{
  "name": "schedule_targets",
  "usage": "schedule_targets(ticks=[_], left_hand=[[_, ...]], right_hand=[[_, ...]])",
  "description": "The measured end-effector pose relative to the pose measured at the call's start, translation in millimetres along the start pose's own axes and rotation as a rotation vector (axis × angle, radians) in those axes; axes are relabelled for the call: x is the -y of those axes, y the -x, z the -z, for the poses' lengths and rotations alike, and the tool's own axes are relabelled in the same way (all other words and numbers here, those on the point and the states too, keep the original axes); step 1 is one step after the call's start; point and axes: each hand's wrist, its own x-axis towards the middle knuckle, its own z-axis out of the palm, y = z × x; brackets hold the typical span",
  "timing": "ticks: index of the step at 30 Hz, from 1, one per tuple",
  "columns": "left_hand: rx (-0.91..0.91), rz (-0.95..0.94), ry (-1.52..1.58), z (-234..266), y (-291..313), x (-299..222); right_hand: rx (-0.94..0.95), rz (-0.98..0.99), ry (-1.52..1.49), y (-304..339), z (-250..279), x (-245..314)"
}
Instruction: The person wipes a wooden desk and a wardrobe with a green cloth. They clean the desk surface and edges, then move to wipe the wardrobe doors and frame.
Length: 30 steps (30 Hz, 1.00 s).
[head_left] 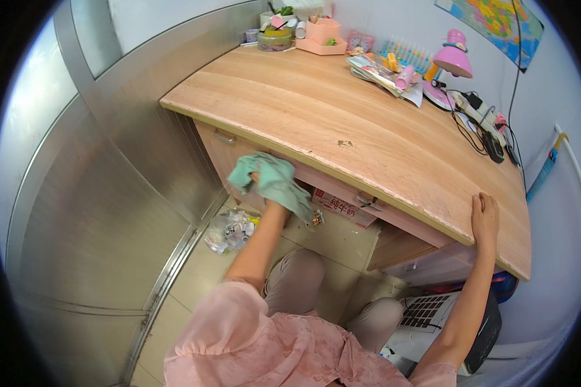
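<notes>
Under the head camera, one wooden counter fills the view, one metal wall panel beside it at left. Below it, one cardboard box, one laptop, one crumpled plastic bag on the floor. On top: one pink lamp, one pink organizer. Left hand reaches forward, arm extended, fingers closed around one green cloth pressed against the drawer front under the counter edge. Right hand rests flat on the counter's near edge, fingers together, holding nothing.
</notes>
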Motion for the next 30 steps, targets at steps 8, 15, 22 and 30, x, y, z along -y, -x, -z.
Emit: schedule_targets(ticks=[8, 15, 22, 30], left_hand=[[-0.082, -0.061, 0.079, 96, -86, -7], [-0.154, -0.422, -0.894, 80, -41, 31], [-0.236, -0.033, -0.002, 195, -186, -26], [-0.115, -0.212, -1.270, 77, -12, 27]], right_hand=[[0.081, -0.035, -0.001, -5, 0, 20], [0.121, -0.048, -0.003, -4, 5, 14], [0.140, -0.036, -0.026, -11, -2, 14], [0.164, -0.060, 0.003, -7, 2, 16]])
